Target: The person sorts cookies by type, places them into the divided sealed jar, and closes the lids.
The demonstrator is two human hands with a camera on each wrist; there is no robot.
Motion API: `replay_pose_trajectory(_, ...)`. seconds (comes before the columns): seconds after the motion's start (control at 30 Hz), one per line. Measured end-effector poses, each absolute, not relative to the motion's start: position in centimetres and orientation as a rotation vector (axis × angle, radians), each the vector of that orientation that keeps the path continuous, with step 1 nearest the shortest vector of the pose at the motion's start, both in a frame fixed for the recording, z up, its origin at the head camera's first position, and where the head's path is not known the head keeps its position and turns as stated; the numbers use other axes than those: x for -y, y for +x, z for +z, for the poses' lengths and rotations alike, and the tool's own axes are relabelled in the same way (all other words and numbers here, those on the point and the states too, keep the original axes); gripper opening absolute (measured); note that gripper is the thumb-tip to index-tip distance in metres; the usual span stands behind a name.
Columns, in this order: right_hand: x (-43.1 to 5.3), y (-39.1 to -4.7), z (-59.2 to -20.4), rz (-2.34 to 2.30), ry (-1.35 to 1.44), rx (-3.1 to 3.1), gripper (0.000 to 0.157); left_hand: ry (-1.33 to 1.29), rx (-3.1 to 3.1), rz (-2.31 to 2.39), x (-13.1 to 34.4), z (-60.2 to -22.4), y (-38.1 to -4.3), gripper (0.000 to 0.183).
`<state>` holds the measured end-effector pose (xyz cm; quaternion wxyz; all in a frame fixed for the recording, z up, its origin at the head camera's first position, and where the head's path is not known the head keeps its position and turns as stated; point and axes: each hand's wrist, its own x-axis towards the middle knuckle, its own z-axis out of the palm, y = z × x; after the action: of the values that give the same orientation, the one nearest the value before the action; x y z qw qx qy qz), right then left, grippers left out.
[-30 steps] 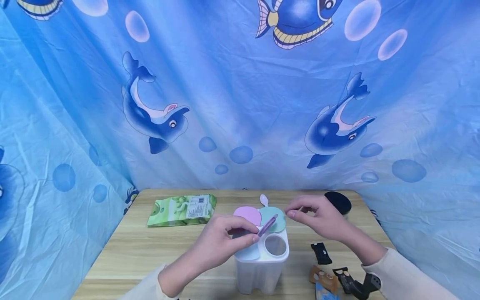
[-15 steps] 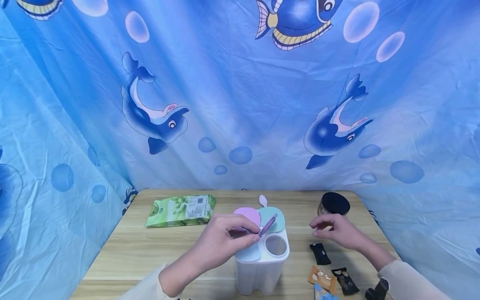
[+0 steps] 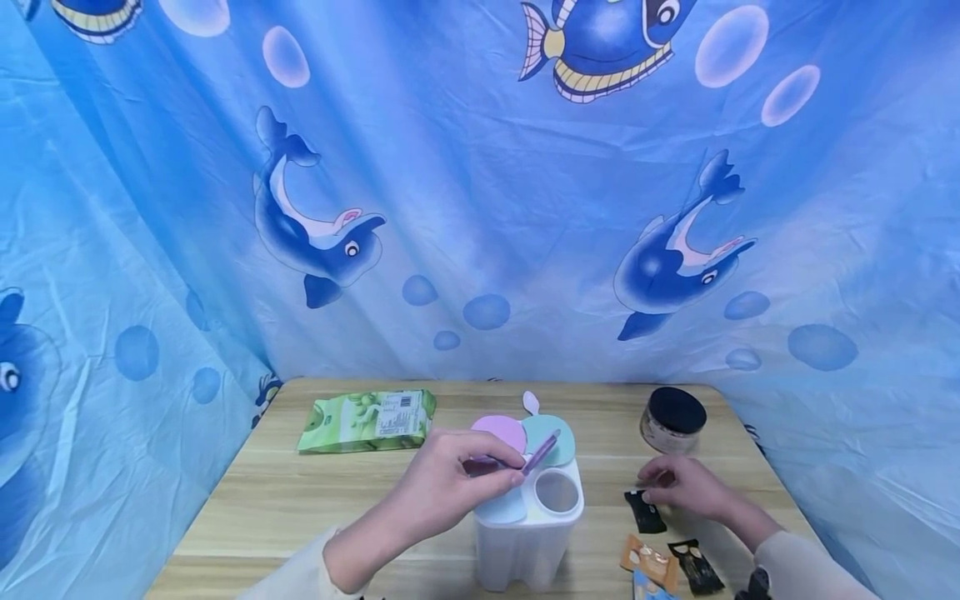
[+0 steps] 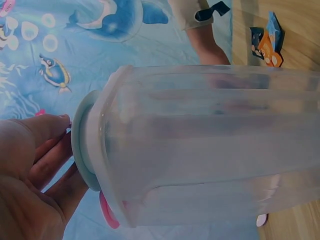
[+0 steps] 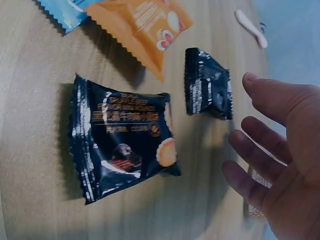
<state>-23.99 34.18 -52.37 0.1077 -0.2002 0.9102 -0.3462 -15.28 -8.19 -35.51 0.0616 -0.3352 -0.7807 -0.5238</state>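
Observation:
My left hand (image 3: 461, 483) pinches a purple lid (image 3: 542, 452), held up edge-on, above a clear container (image 3: 521, 554). The container's white top has a pink lid (image 3: 501, 433), a green lid (image 3: 558, 437), a light blue lid (image 3: 502, 507) and an uncovered round opening (image 3: 557, 492). In the left wrist view the green lid (image 4: 82, 140) stands near my fingers and hides the purple one. My right hand (image 3: 686, 487) is at a small black snack packet (image 3: 647, 512). In the right wrist view a small gap separates its relaxed fingers from that packet (image 5: 207, 85).
Another black packet (image 3: 696, 567), an orange packet (image 3: 648, 560) and a blue packet (image 3: 651, 587) lie at the front right. Behind them stands a black-lidded jar (image 3: 672, 421). A green bag (image 3: 367, 421) lies at the back left, and a pale spoon (image 3: 531, 403) behind the container.
My right hand has moved away from the container, to the right and down, to the nearest black packet. The left hand with the purple lid has stayed in place.

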Motion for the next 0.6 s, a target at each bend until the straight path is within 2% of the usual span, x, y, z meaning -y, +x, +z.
replay_pose_trajectory(0.5, -34.01, -24.67, -53.4, -0.952, -0.539, -2.637, 0.027, -1.002, 2.372, -1.606, 8.13, -35.4, -15.22, 0.007)
replay_pose_trajectory(0.6, -34.02, -24.69, -53.53, -0.974, -0.532, -2.601, 0.021, -0.99, 2.381, -1.611, 8.16, -35.38, -15.17, 0.006)
